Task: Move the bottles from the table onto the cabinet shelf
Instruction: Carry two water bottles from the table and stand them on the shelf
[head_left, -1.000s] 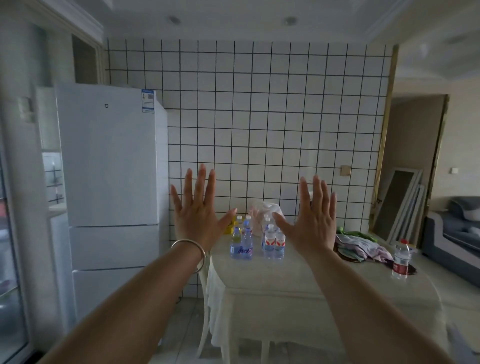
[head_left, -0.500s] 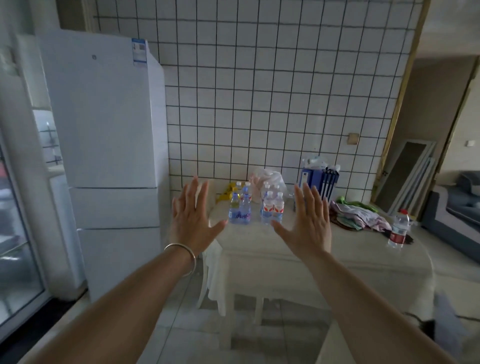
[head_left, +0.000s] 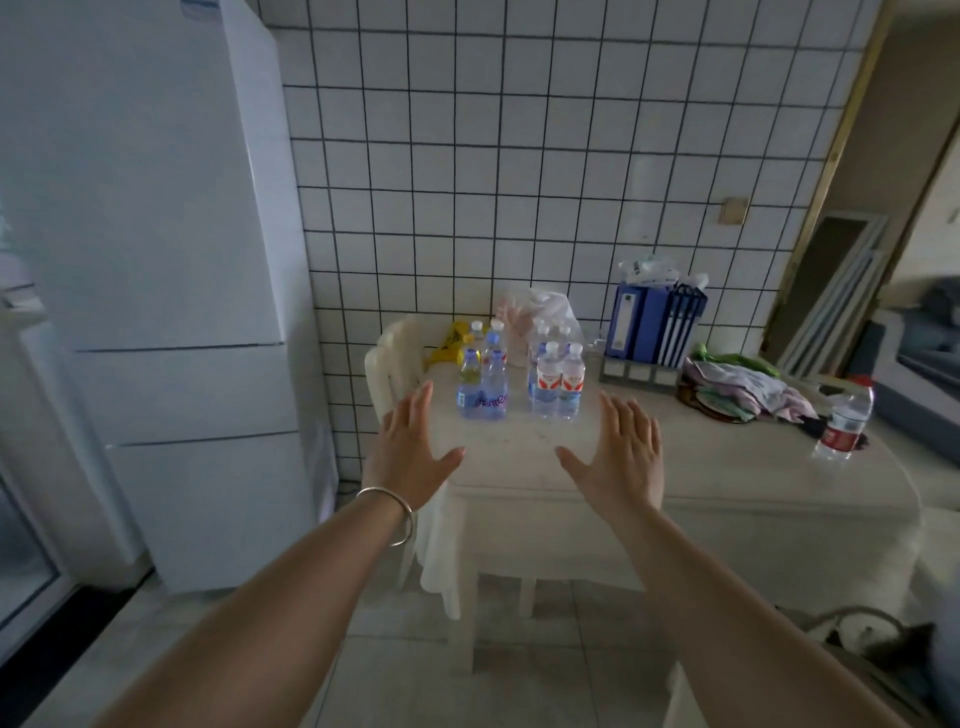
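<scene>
Several small water bottles stand in two clusters at the far left of the pale table (head_left: 727, 467): a blue-labelled cluster (head_left: 483, 384) and a red-and-white-labelled cluster (head_left: 556, 382). One more bottle with a red label (head_left: 844, 421) stands alone at the table's right end. My left hand (head_left: 408, 457) and my right hand (head_left: 621, 457) are held out flat, fingers straight, palms forward, over the table's near edge and short of the bottles. Neither hand touches anything. No cabinet shelf is in view.
A tall white fridge (head_left: 156, 260) stands left of the table against the tiled wall. A white chair (head_left: 395, 364) sits at the table's left end. Blue binders (head_left: 654, 327), a plastic bag (head_left: 540, 312) and crumpled cloth (head_left: 743, 387) lie on the table. A doorway opens at right.
The view has tilted down and drawn closer to the table. Both hands have dropped lower in view and stay spread open.
</scene>
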